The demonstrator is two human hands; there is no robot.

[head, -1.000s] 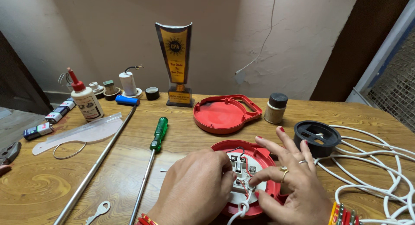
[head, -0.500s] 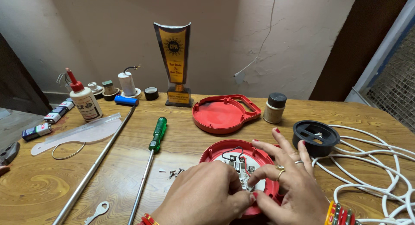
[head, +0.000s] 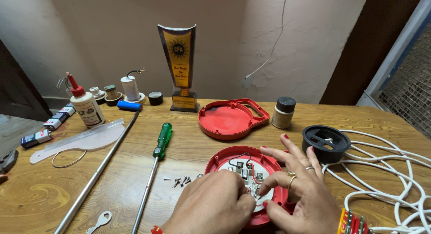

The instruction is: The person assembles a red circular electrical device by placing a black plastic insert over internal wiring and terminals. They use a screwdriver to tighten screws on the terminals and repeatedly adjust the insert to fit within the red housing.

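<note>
Screwdriver (head: pixel 160 142), screws (head: pixel 180 181) beside red casing (head: pixel 215 161)

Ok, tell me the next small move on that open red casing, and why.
Probably keep the right hand bracing the red casing while the left hand works at the white terminal block: both hands' fingertips meet there, the thin wires look loose, and small screws lie out on the table.

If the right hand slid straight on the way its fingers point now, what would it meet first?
The right hand points up and left across the open red case. Past the far rim, the first thing in line looks like the red lid, though depth is hard to judge.
</note>
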